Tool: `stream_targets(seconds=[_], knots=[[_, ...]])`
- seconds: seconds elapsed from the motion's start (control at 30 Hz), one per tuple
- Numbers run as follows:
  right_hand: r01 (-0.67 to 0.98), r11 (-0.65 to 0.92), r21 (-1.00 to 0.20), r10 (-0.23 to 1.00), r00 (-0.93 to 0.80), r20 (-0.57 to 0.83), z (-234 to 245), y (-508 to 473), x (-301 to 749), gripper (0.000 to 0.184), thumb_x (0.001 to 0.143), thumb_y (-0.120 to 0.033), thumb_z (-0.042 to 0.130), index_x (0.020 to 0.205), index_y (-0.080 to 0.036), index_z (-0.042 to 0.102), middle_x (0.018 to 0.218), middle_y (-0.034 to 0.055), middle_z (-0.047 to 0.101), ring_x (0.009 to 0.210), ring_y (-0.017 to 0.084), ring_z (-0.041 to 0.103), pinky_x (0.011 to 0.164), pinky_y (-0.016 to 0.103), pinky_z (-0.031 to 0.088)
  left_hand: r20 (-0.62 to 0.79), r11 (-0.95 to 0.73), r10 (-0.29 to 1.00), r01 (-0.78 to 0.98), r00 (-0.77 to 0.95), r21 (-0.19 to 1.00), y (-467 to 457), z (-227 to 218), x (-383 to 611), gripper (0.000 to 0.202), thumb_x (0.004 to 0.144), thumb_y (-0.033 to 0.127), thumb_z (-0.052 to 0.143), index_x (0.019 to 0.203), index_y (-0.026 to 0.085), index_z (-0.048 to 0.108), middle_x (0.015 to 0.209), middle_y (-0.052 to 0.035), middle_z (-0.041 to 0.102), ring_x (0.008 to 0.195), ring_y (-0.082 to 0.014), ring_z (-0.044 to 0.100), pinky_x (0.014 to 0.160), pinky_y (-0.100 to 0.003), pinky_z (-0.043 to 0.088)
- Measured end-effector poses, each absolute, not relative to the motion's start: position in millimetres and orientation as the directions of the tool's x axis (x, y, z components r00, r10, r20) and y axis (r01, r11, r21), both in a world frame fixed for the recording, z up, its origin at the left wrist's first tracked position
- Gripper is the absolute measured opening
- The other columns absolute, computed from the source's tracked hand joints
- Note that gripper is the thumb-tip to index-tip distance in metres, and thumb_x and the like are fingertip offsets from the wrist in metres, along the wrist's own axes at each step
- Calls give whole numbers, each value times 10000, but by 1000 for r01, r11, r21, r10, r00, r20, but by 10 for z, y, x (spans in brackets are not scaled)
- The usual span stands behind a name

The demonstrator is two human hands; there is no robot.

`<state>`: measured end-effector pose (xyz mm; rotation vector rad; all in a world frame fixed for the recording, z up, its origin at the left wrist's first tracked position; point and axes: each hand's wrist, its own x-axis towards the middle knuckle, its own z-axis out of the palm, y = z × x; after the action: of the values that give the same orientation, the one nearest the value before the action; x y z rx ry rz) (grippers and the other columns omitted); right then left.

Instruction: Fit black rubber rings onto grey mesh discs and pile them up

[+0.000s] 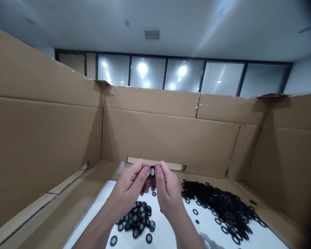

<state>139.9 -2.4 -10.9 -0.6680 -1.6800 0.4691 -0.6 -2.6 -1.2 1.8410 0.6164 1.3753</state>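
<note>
Tall brown cardboard walls (171, 138) stand around a white counter (126, 238). On it lies a big pile of thin black rings (223, 207) on the right, and a smaller pile of wider black rings with gray middles (136, 218) on the left. Up above the piles, the left hand (128, 188) and the right hand (168, 195) meet. Their fingers (146, 170) are pressed together on one small black ring (152, 171), pinching it steady by its edges.
</note>
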Motion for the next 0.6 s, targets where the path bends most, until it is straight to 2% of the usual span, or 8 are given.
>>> stream_targets(seconds=[0.17,0.27,0.37,0.5,0.6], knots=[[142,787,-600,615,-95,783,-127,-62,1383,311,1071,-337,354,816,-222,488,584,-44,490,499,116,468,501,222,373,606,-619,736,-63,301,783,-23,-16,-2,354,1028,441,443,805,184,539,607,32,516,542,-103,474,522,-228,369],[173,789,-589,610,-107,785,-126,-45,1385,331,1073,-320,331,776,-224,439,568,-49,467,494,115,453,501,226,354,629,-641,720,-64,293,765,-26,-26,-14,355,1028,440,441,788,191,518,602,41,485,540,-101,456,530,-226,362],[195,796,-573,596,-90,798,-135,-40,1390,340,1073,-326,337,761,-223,427,575,-52,442,497,115,435,506,231,343,639,-669,717,14,279,743,-29,-23,-12,357,1027,430,446,761,196,496,604,43,480,542,-101,438,531,-224,348],[215,810,-546,568,-53,821,-165,-27,1411,344,1074,-350,354,771,-220,453,603,-47,437,522,118,446,526,235,351,643,-684,714,80,278,725,-37,-5,12,353,1026,413,442,762,194,525,596,38,472,537,-109,404,521,-232,321],[257,788,-559,585,-30,811,-177,19,1417,383,1075,-402,334,747,-221,414,598,-49,416,513,117,424,508,237,327,668,-702,703,91,244,706,-39,-10,24,334,1014,397,470,758,194,542,601,35,461,543,-115,394,525,-235,315]])
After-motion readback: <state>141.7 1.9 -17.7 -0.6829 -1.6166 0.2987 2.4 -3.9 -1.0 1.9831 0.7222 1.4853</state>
